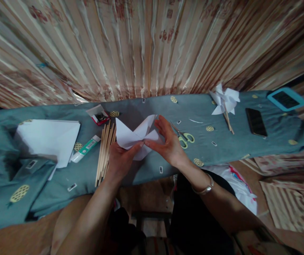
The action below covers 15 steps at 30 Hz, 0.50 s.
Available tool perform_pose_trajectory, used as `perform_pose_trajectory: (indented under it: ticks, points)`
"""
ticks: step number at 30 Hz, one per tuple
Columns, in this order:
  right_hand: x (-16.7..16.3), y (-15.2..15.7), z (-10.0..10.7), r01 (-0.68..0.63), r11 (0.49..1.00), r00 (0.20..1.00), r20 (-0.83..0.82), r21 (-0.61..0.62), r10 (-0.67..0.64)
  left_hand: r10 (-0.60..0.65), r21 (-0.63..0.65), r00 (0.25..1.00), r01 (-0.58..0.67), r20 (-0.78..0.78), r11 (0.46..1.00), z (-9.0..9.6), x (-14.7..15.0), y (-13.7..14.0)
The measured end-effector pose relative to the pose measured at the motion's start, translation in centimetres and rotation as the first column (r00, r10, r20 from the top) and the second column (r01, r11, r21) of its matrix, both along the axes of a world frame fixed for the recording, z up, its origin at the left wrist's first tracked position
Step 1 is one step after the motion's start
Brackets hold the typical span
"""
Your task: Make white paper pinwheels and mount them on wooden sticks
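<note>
A white paper pinwheel (133, 136) is held over the cloth between my two hands, its blades folded and spread. My left hand (122, 157) grips its near left side, thumb pressed close to the centre. From the right, my right hand (169, 141) pinches it with the thumb tip beside the left thumb, the other fingers behind the paper. Several thin wooden sticks (104, 152) lie beside my left hand. Just right of my right hand rest scissors with light green handles (186, 140).
Left lie white paper sheets (48, 138), a green-and-white glue tube (86, 148) and a small red box of dark pins (100, 117). A finished-looking pinwheel on sticks (226, 101), a black phone (256, 122) and a blue-framed tablet (287, 99) are right. A striped curtain (146, 53) hangs behind.
</note>
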State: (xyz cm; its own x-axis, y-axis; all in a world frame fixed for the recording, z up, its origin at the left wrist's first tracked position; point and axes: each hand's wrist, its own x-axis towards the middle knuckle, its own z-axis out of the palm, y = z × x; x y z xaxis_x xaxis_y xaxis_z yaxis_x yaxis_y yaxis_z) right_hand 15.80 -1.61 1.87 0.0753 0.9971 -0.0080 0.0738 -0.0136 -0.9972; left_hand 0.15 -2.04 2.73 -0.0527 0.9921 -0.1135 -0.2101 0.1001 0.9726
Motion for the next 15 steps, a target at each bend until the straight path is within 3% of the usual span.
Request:
perform_pose_trajectory:
  ticks: [7,15]
  points:
    - [0.0,0.3,1.0,-0.094,0.975,0.959,-0.282,-0.200,0.035,-0.017,-0.028,0.999,0.018,0.030,0.999,0.1,0.2,-0.1]
    - [-0.2,0.4,0.9,-0.122,0.967,0.923,-0.383,-0.224,0.027,-0.010,-0.049,0.997,0.014,0.075,0.999,-0.4,0.1,-0.1]
